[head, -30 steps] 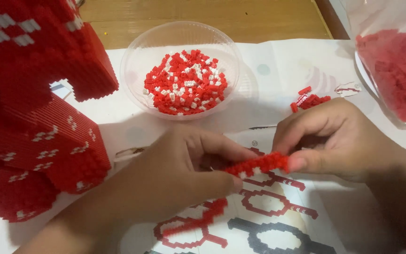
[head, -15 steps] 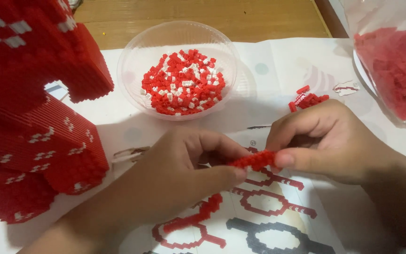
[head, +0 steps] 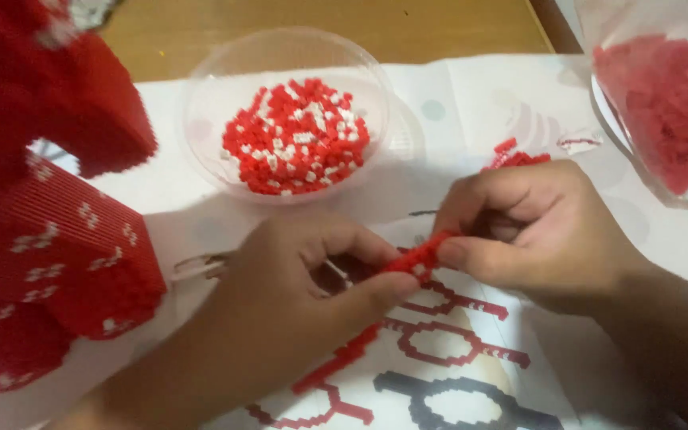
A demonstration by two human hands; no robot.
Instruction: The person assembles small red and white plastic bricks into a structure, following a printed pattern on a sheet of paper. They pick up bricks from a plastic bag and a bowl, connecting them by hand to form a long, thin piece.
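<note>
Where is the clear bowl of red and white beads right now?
In the head view, the clear bowl sits upper centre on the white paper, beyond both hands, right of the big red bead model.

Both hands are meeting low in the middle of the view. The left hand (head: pixel 296 295) is reaching in from the lower left, knuckles up, fingers curled inward, thumb and forefinger pinching together at their tips. The right hand (head: pixel 535 231) is coming in from the right, forearm running off the lower right corner, fingers bent under, thumb pressing toward the left fingertips
</note>
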